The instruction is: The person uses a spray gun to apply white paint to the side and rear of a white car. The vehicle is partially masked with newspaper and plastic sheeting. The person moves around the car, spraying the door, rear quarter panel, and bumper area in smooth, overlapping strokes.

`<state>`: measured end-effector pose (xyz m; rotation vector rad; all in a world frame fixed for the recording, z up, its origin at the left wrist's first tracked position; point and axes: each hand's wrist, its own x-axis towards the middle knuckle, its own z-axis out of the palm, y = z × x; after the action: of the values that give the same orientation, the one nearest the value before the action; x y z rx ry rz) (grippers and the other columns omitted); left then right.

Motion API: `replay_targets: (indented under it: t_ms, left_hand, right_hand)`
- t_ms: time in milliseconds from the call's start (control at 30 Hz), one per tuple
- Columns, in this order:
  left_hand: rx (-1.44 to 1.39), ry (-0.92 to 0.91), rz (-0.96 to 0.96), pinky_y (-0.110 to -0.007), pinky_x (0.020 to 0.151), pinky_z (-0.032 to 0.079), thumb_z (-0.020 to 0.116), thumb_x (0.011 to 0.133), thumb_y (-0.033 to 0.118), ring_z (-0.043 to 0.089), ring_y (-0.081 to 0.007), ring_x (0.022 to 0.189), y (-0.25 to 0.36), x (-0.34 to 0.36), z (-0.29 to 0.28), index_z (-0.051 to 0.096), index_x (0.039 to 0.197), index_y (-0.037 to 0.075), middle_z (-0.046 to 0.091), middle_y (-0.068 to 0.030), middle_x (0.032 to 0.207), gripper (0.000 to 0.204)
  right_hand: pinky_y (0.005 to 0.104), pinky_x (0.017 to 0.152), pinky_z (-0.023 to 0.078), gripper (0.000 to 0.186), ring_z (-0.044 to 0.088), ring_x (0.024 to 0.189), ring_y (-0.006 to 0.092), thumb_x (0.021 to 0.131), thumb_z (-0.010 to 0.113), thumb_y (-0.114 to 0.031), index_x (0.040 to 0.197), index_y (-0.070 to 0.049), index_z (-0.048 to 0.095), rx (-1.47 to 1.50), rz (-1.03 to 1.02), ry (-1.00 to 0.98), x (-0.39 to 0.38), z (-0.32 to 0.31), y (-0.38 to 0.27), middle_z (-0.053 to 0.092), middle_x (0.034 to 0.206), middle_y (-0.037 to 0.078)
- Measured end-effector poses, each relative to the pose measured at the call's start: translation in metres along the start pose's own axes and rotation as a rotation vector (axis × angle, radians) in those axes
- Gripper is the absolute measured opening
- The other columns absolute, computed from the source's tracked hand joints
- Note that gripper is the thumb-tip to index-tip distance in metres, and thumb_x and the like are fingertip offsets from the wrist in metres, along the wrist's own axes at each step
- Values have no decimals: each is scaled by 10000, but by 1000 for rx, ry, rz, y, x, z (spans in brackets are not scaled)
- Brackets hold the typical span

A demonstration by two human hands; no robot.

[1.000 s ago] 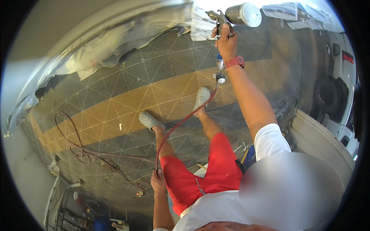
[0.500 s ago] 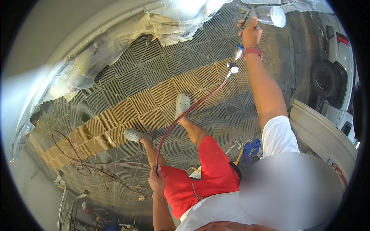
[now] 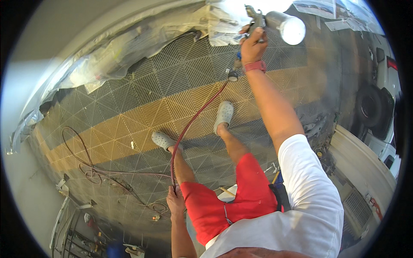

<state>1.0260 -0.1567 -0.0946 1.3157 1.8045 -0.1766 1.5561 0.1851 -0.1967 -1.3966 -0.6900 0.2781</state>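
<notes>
My right hand [image 3: 254, 45] is closed around a metal spray gun [image 3: 257, 21] with a cylindrical cup [image 3: 288, 28], held out near masked plastic sheeting [image 3: 223, 32] at the top of the view. Below the gun hangs a small gauge fitting [image 3: 232, 75], with a red hose [image 3: 200, 109] running from it down to my left hand [image 3: 175, 200]. That hand grips the hose beside my red shorts.
I stand on grey and tan slatted floor tiles [image 3: 163, 112]. Loose hose coils [image 3: 75, 146] lie at left. Sheeting [image 3: 86, 73] lines the far side. At right are a pale ribbed panel [image 3: 357, 150] and a vehicle's spare tyre [image 3: 368, 107]; metal racks [image 3: 64, 228] stand lower left.
The spray gun swung right by half a second ago and has since come back left and a little lower, taking the gauge and hose end along. My left hand stays on the hose.
</notes>
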Motion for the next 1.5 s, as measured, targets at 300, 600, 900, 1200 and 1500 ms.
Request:
replay_targets:
  t_ms: [300,600,900,1200,1500]
  left_hand:
    - [-67,15,-179,-518,718,520,555,1052,235,680,-496,879,-137,-3,-48,599,1088,-9,715,-273,951,251]
    - [-111,22,-407,-419,627,492,547,1079,298,656,-285,679,-235,-5,-92,617,1129,11,658,-143,757,300]
    - [-87,25,-241,-493,666,502,547,1065,286,686,-420,747,-221,7,-91,594,1107,-4,690,-218,838,297]
    - [55,-25,-10,-539,759,519,537,1058,256,687,-479,908,-105,50,-57,610,1143,-16,711,-266,990,294]
    - [204,-171,176,-535,733,549,570,1049,261,703,-455,875,3,58,6,611,1254,9,718,-260,966,327]
  right_hand:
    - [293,639,539,407,666,805,132,1082,516,-362,1282,-19,606,79,-130,-347,-194,224,-24,712,950,59]
    - [333,732,576,527,683,751,170,1045,606,-365,1464,-53,537,138,-307,-473,-315,408,-67,730,888,94]
    - [441,852,559,472,699,984,419,970,685,-344,1345,-63,639,195,-352,-667,-293,428,-87,727,1125,221]
    - [361,806,573,416,707,837,217,1018,613,-257,1357,-17,622,81,-125,-459,-162,213,-36,744,984,113]
    - [249,538,495,403,685,822,118,1081,495,-389,1150,-22,647,-83,-21,-255,-14,-11,-15,719,992,64]
